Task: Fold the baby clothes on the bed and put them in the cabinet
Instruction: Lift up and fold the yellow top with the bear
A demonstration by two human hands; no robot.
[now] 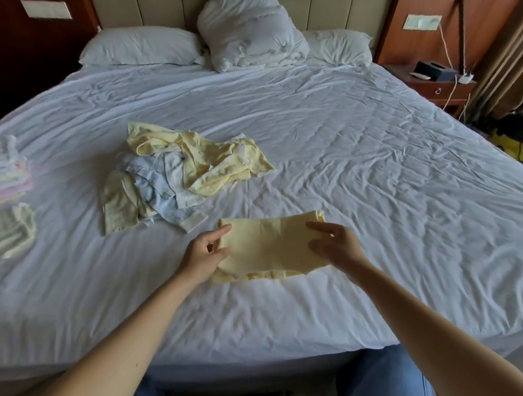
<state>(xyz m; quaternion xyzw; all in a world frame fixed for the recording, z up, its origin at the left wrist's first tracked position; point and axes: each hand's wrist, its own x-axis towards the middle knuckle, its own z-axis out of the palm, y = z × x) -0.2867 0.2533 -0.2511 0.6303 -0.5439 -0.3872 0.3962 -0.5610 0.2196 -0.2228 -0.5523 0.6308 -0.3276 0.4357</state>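
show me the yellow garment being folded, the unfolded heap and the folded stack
pale yellow fabric garment (266, 246): head view, middle of top layer
heap of yellow and blue clothes (209, 161): head view, yellow top piece
folded pastel clothes stack (8, 179): head view, layered side

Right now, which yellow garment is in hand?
The folded yellow garment held by left hand and right hand; other yellow ones lie crumpled in the pile behind.

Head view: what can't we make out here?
Cabinet: not in the head view at all.
Folded stack: cut off by the left edge and blurred; number of pieces unreadable.
Yellow garment: the left hand and right hand grip its ends and cover them; its type is unclear.
Unfolded pile: pieces overlap, so no count.
Nightstand: items on it too small to name.
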